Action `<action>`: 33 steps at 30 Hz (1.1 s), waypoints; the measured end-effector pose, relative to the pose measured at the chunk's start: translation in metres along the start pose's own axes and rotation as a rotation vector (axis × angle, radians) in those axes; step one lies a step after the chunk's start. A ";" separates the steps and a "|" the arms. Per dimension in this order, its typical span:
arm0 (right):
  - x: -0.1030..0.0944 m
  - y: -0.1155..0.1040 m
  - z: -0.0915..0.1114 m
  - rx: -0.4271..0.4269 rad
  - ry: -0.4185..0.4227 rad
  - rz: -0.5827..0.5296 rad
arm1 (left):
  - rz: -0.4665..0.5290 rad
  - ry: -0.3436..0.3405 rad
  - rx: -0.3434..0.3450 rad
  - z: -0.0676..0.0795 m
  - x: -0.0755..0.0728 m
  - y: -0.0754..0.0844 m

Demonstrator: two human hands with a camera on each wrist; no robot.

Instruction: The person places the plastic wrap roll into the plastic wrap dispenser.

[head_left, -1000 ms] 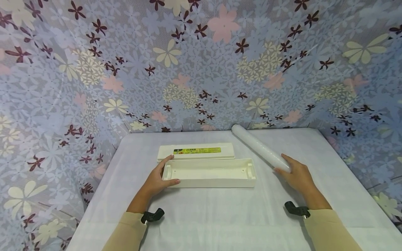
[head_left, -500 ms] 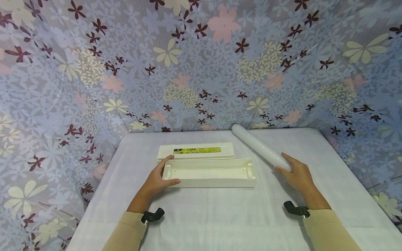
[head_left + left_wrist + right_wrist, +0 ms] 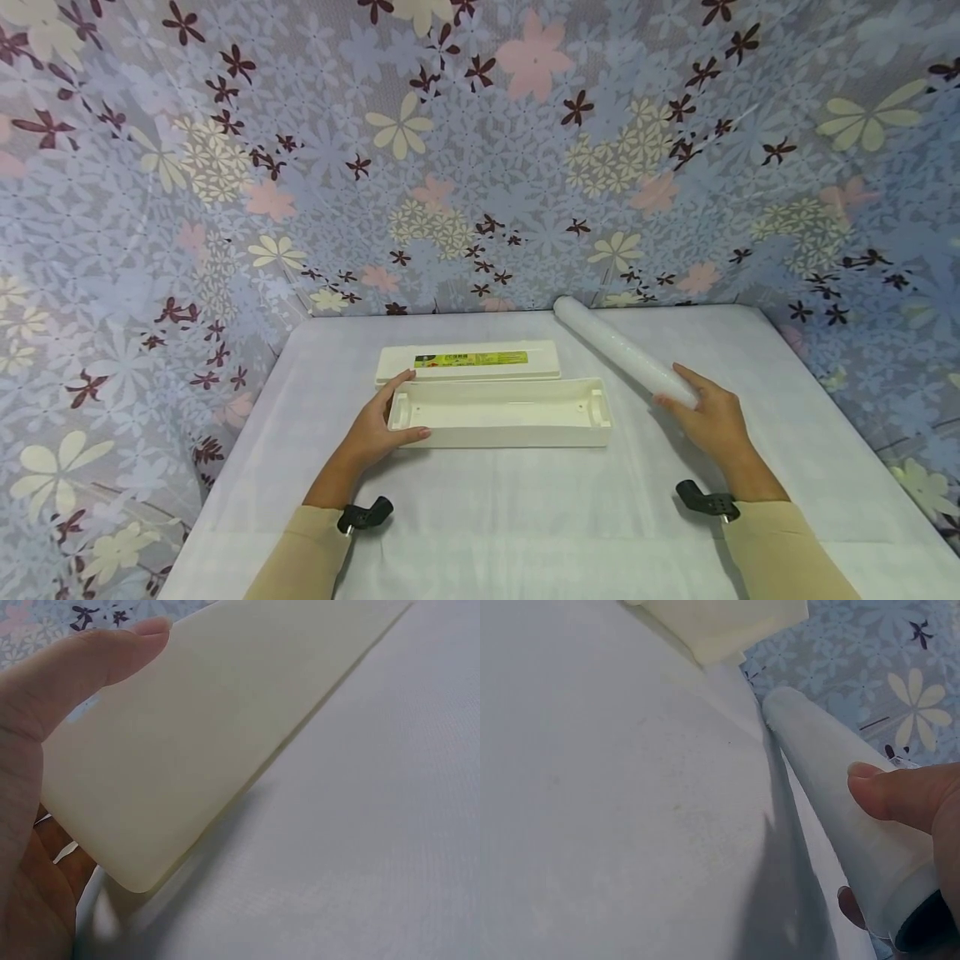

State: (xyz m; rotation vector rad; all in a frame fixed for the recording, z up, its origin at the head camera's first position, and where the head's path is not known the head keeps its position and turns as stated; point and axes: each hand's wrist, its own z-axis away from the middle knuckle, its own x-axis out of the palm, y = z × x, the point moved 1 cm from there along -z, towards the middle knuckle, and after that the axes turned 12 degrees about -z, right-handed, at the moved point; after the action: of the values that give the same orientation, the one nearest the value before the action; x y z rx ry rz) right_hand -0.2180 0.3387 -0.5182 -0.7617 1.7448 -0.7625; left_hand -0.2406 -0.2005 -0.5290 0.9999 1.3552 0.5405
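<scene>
My left hand [image 3: 372, 427] grips the left end of a long cream plastic box [image 3: 498, 437], thumb on the front wall and fingers round the back. The box has no cover on it, its inside shows bare, and a holder piece sits at each end. On the right, my right hand [image 3: 712, 421] holds the near end of a whitish roll of plastic wrap [image 3: 618, 346], which slants toward the table's back edge. In the right wrist view the thumb lies on top of the roll [image 3: 832, 780], a fingertip shows underneath, and its near end has a dark hollow core.
Just behind the box lies a matching cream lid [image 3: 543, 360] with a yellow-green label [image 3: 471, 360]. White cloth covers the table [image 3: 510, 517]. A flowered curtain [image 3: 480, 167] hangs along the table's back edge and sides.
The right hand and the near end of the roll have shifted very slightly up and to the right. My left hand, the box and the lid stay where they were.
</scene>
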 end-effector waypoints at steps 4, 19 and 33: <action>-0.001 -0.001 0.001 0.036 0.000 0.005 | -0.016 -0.003 0.006 -0.001 0.000 0.001; -0.003 -0.006 0.007 0.063 0.037 -0.047 | 0.019 -0.012 -0.001 -0.001 0.001 0.003; -0.009 -0.016 0.004 0.021 0.078 -0.071 | 0.007 0.001 -0.007 0.000 0.000 0.000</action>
State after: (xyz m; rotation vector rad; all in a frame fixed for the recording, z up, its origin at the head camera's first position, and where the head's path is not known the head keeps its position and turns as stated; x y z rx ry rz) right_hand -0.2100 0.3361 -0.5013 -0.7923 1.7849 -0.8674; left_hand -0.2409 -0.2003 -0.5293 0.9992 1.3507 0.5511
